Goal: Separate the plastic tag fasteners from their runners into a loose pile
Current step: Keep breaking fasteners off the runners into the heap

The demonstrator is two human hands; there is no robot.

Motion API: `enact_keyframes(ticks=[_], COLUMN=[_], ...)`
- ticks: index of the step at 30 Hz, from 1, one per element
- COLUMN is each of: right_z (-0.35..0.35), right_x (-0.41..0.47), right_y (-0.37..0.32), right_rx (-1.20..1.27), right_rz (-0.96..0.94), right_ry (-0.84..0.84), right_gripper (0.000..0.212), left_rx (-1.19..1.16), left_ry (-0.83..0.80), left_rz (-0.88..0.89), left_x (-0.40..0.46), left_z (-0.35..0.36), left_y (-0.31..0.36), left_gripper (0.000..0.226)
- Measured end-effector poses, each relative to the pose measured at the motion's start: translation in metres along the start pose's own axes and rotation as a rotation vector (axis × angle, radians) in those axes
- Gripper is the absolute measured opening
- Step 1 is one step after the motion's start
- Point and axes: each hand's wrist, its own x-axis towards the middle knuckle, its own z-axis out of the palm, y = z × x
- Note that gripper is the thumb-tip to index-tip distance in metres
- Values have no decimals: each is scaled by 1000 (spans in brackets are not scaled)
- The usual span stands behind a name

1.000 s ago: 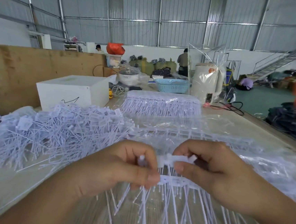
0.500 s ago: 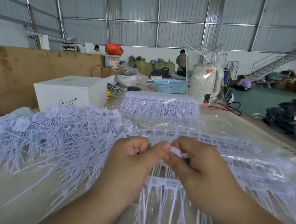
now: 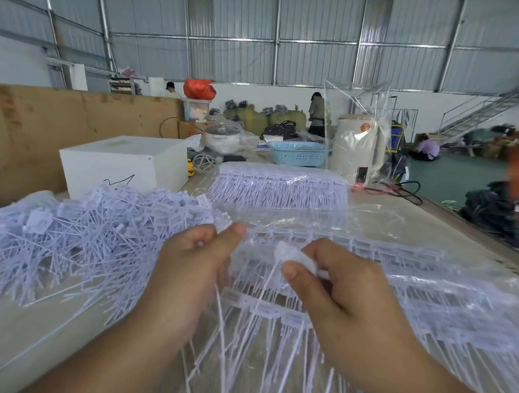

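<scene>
Thin white plastic tag fasteners (image 3: 95,237) piling loose at left; many runner strips (image 3: 385,291) w/ tags remaining.
Left hand (image 3: 194,272) curling round a stem, right hand (image 3: 331,295) pinching a blurred white tag head (image 3: 293,256).

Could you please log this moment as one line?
left hand: gripping fasteners | right hand: pinching fastener head | pile: left

Matt white plastic fasteners (image 3: 95,237); glossy clear film (image 3: 385,227); seemingly plywood board (image 3: 68,124).
</scene>
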Motion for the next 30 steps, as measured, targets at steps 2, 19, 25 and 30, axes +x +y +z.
enact_keyframes(ticks=[2,19,25,30], right_z=[-1,-11,-22,-31], right_x=[0,2,6,8], right_y=[3,11,5,12], right_rx=[29,226,-362,-297], right_rz=[-41,-20,-184,-107], right_ry=[-127,-358,-377,-292], right_gripper=[29,30,53,58], left_rx=[39,201,230,213], left_ry=[-209,-930,-985,-924], left_rz=[38,-2,-26,-7], left_x=[-2,-4,0,2], left_z=[-5,-21,-25,-28], left_y=[0,15,16,14], left_gripper=[45,10,5,24])
